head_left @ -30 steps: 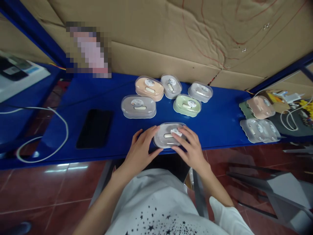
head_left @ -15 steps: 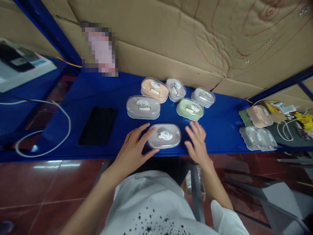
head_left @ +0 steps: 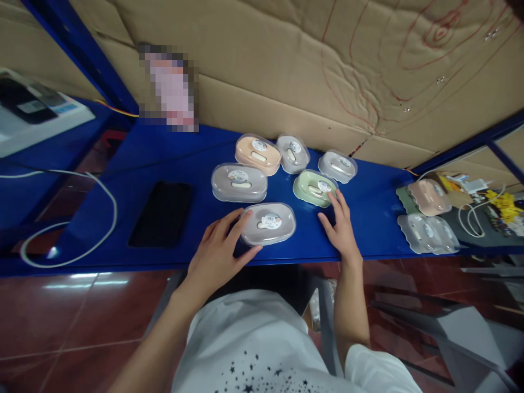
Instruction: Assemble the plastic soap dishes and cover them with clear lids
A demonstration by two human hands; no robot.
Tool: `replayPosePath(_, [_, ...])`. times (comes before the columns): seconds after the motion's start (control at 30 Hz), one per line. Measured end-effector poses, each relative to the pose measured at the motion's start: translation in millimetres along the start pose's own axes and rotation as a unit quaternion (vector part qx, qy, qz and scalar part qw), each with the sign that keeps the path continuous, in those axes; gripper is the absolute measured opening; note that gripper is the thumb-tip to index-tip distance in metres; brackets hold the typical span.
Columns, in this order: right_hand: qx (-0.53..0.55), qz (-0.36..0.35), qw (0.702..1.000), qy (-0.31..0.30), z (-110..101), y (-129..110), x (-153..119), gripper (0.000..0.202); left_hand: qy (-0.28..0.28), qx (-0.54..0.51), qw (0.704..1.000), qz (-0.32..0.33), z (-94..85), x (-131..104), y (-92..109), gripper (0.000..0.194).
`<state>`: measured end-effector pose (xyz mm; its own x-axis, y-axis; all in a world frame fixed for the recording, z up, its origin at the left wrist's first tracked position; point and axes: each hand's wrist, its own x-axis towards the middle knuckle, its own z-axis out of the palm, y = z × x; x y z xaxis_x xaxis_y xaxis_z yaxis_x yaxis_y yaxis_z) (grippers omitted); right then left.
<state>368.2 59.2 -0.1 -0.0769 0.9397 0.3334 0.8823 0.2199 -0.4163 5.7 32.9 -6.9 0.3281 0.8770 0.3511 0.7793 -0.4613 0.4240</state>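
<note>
An oval grey plastic box with a clear lid [head_left: 278, 215] and a round label lies near the table's front edge. My left hand [head_left: 223, 248] grips its left end, thumb at the near side and fingers at the far side. Beyond it is a pale green lidded box [head_left: 310, 191]. The fingers of my right hand [head_left: 339, 226] are stretched out and apart at that box's right edge; whether they touch it I cannot tell. My right hand holds nothing. Close behind sit a larger grey box [head_left: 229, 191] and a peach box [head_left: 248, 153].
Two more grey boxes [head_left: 292, 158] [head_left: 338, 170] stand by the cardboard wall [head_left: 262, 87]. A black tray-like object [head_left: 159, 215] and a white cable [head_left: 115, 207] lie left. Stacked lidded boxes [head_left: 429, 197], another cable and yellow flowers [head_left: 505, 204] are at the right.
My right hand has moved away from the body and right, to the green box. The near grey box has shifted slightly left and away from me with my left hand on it.
</note>
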Motion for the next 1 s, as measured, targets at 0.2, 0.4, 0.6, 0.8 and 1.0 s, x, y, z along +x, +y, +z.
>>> replayPosePath(0.2, [0.046,0.015,0.999,0.009,-1,2,2,0.062,0.019,0.023,1.0,0.009,2.3,-1,2,0.077])
replayPosePath(0.4, [0.044,0.018,0.999,0.005,-2,4,3,0.063,0.022,0.031,0.999,0.008,2.8,0,3,0.077])
replayPosePath(0.6, [0.029,0.01,0.999,0.024,1,-4,-2,0.066,0.033,0.033,0.999,0.011,3.0,0,3,0.077])
replayPosePath(0.8, [-0.159,0.039,0.951,0.262,-85,96,-19,0.068,0.037,0.047,0.998,0.013,2.5,0,2,0.079])
replayPosePath(1.0, [-0.35,0.278,0.842,0.304,-217,270,-30,0.081,0.024,0.046,0.999,0.006,1.0,0,4,0.082])
